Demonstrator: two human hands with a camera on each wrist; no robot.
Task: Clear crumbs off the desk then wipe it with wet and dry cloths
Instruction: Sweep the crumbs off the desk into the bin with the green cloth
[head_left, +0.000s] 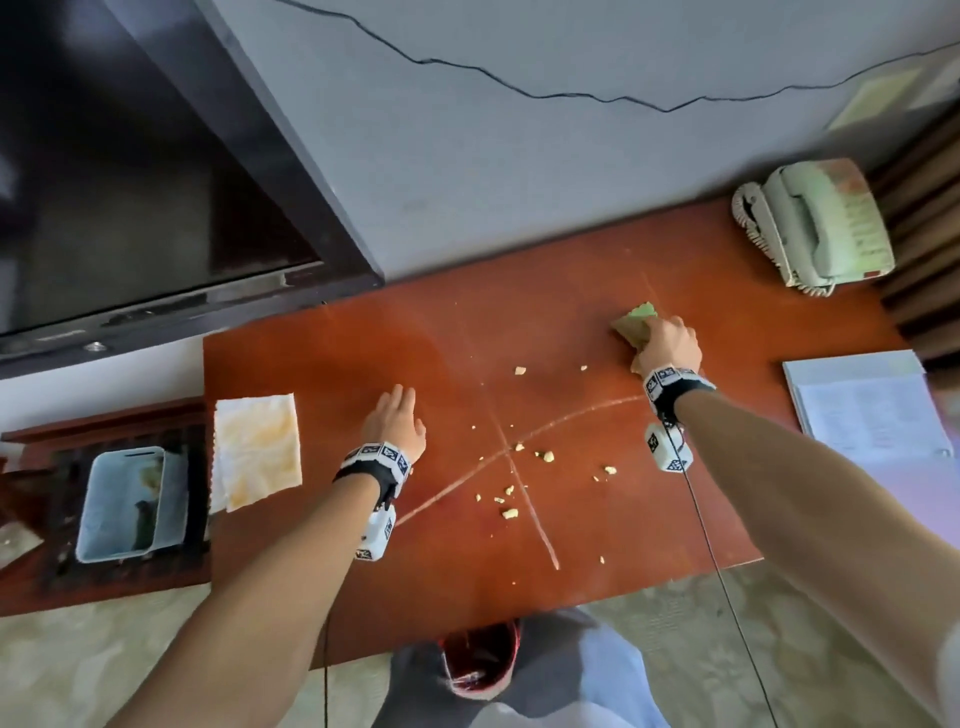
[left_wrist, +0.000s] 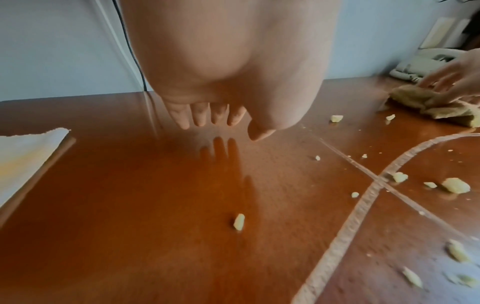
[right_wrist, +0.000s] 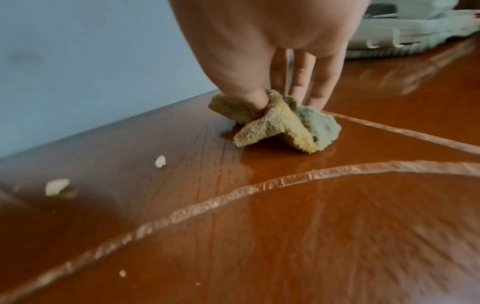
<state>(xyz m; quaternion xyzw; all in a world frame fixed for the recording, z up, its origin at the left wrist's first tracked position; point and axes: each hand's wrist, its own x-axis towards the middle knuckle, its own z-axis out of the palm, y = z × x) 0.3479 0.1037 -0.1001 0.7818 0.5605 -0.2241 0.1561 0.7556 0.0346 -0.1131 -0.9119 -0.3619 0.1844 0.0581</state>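
Several pale crumbs (head_left: 545, 456) lie scattered across the middle of the red-brown desk (head_left: 322, 364), around two crossing strips of clear tape (head_left: 524, 499). My right hand (head_left: 660, 332) is at the far right of the desk and pinches a bunched green-and-tan cloth (head_left: 635, 323) against the wood. The right wrist view has the thumb tucked into the cloth (right_wrist: 280, 127) and the fingers (right_wrist: 314, 90) behind it. My left hand (head_left: 397, 408) hovers low over the desk left of the crumbs, fingers (left_wrist: 200, 115) straight and holding nothing. A white, yellow-stained cloth (head_left: 257, 449) lies flat at the desk's left edge.
A pale blue bin (head_left: 130, 504) sits on a lower dark stand left of the desk. A pale green telephone (head_left: 815, 223) occupies the far right corner, with papers (head_left: 872, 410) on the right. A dark TV screen (head_left: 130, 182) hangs at the left. A red object (head_left: 483, 654) shows below the near edge.
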